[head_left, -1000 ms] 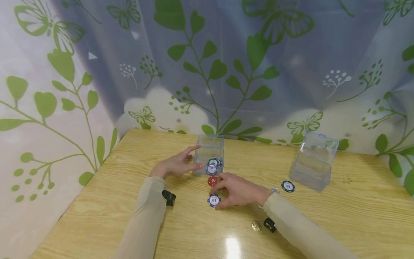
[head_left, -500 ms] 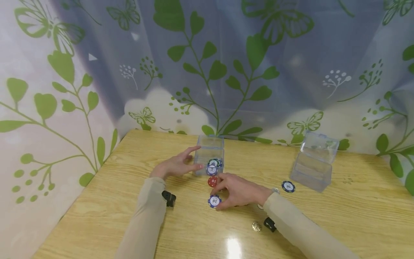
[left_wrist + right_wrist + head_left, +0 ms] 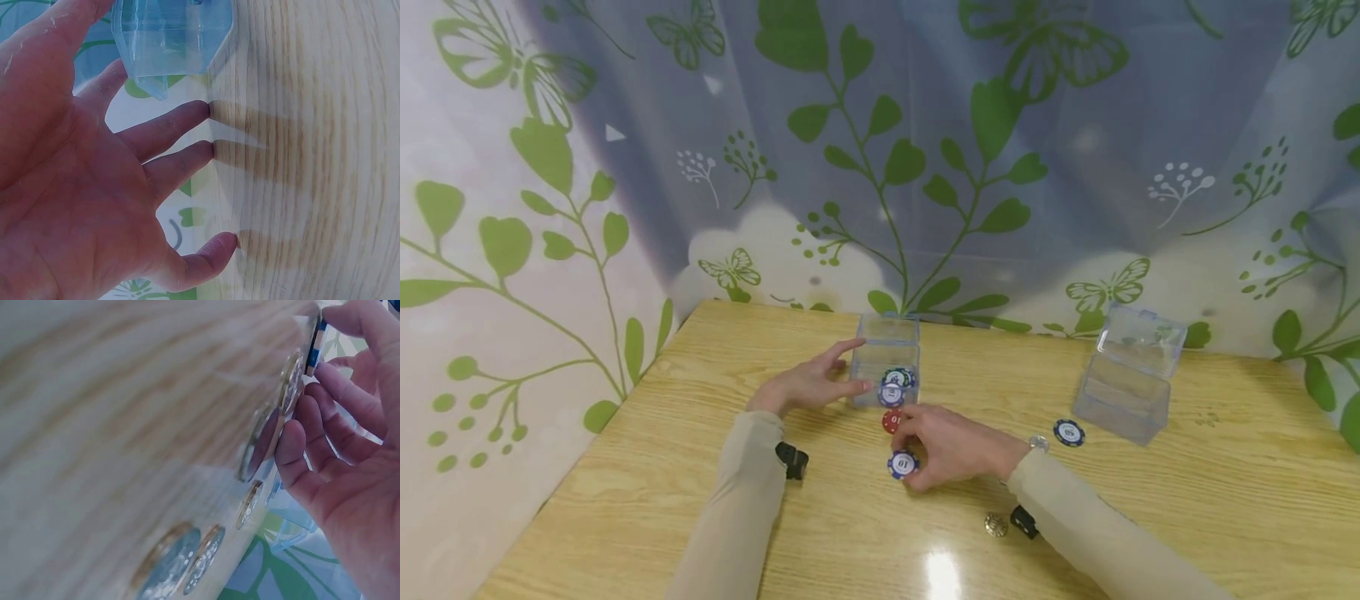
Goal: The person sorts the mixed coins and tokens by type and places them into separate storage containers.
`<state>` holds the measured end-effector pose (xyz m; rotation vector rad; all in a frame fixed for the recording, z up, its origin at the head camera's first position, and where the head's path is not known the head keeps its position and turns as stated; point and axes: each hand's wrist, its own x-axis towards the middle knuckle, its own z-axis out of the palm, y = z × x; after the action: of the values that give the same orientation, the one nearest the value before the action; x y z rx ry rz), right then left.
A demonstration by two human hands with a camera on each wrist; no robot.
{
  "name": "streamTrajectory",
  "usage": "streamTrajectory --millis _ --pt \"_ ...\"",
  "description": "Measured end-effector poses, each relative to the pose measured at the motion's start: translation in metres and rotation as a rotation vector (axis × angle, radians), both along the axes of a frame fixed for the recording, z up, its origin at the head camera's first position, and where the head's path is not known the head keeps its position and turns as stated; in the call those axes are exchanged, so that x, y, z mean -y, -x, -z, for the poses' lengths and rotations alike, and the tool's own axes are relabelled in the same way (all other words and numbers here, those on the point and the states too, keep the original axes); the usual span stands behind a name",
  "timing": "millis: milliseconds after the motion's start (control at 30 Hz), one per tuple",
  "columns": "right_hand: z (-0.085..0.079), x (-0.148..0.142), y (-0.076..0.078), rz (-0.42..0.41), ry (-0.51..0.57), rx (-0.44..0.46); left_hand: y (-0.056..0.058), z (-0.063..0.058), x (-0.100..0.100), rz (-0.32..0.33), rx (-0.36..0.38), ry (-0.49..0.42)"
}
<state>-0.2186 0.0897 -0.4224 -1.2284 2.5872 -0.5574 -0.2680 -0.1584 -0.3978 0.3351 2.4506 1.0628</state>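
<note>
Okay — right hand [image 3: 951,446] has its thumb and index finger pinching the blue chip [image 3: 903,464], low over the counter [image 3: 835,533]; can't tell if the chip touches the wood. Red chip [image 3: 892,421] lies flat just beyond, right by those fingers, in front of the left box [image 3: 872,367]. Left hand [image 3: 805,385] grasps nothing: fingers spread and loose, thumb and index at the box's left side, other fingertips on the counter. Left box has its lid up; green chip [image 3: 898,377] and pale chip [image 3: 892,395] inside, overlapping in view. Over to the right, the right box [image 3: 1123,396], lid up too — dark chip [image 3: 1069,432] near its front left. Silver coin [image 3: 1039,443] by the right wrist, partly hidden; gold coin [image 3: 996,524] nearer, beside the right wrist camera [image 3: 1024,522].
</note>
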Motion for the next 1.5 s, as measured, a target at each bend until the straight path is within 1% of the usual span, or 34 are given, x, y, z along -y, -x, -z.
streamTrajectory --millis 200,467,633,867,1033,1133,1267,1367,1500 --pt "-0.001 -0.001 0.001 0.014 0.044 0.037 0.001 0.001 0.0 0.005 -0.011 -0.002" --pt "0.002 -0.007 0.007 0.018 0.022 0.083 0.0 0.002 -0.002 -0.001 0.007 -0.013" --pt "0.002 -0.006 0.008 0.008 0.032 0.07 0.001 0.003 -0.002 -0.005 0.01 -0.021" --pt "0.002 -0.004 0.009 0.027 0.022 0.05 0.001 0.003 -0.003 -0.001 0.006 -0.021" --pt "0.001 -0.007 0.009 0.049 0.018 0.06 0.001 0.003 -0.003 -0.006 0.012 -0.021" --pt "0.001 -0.011 0.011 0.062 0.022 0.085 0.001 0.003 -0.002 -0.003 0.008 -0.014" --pt "0.0 -0.015 0.012 0.046 0.027 0.105 0.001 0.003 -0.001 0.005 -0.005 0.0" --pt "-0.001 -0.015 0.013 0.019 0.04 0.097 0.001 0.004 0.0 0.005 -0.016 0.007" --pt "-0.001 -0.013 0.012 0.015 0.043 0.083 0.001 0.004 0.0 0.006 -0.027 0.006"
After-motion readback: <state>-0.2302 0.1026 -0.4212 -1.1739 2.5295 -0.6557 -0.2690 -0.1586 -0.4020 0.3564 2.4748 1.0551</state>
